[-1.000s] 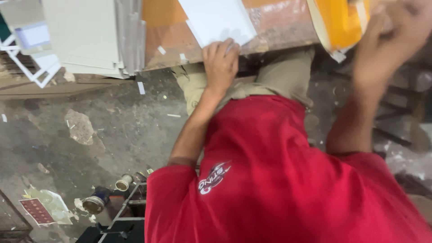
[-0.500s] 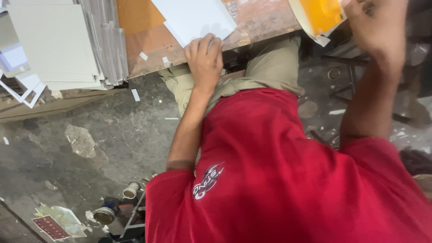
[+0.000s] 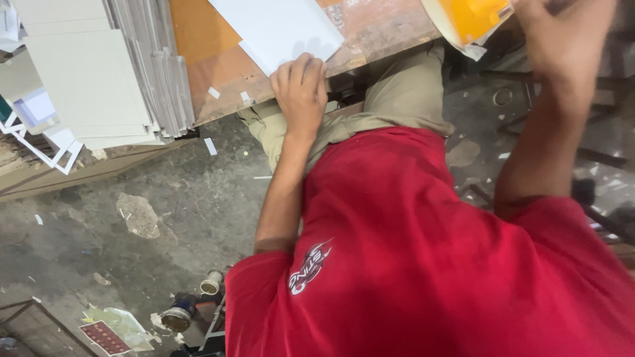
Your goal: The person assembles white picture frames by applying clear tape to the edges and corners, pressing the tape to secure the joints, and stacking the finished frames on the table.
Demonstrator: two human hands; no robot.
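White sheets [image 3: 278, 30] were shown lying on the tabletop [image 3: 198, 59] edge, pressed flat beneath the left hand [image 3: 301, 92], while the right hand [image 3: 562, 33], its grip indiscernible, was raised near a yellow object [image 3: 473, 16].

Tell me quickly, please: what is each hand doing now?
Left hand: fingers curled, resting on the corner of the white sheet at the table edge.
Right hand: blurred beside a yellow-and-white object; grip cannot be told.
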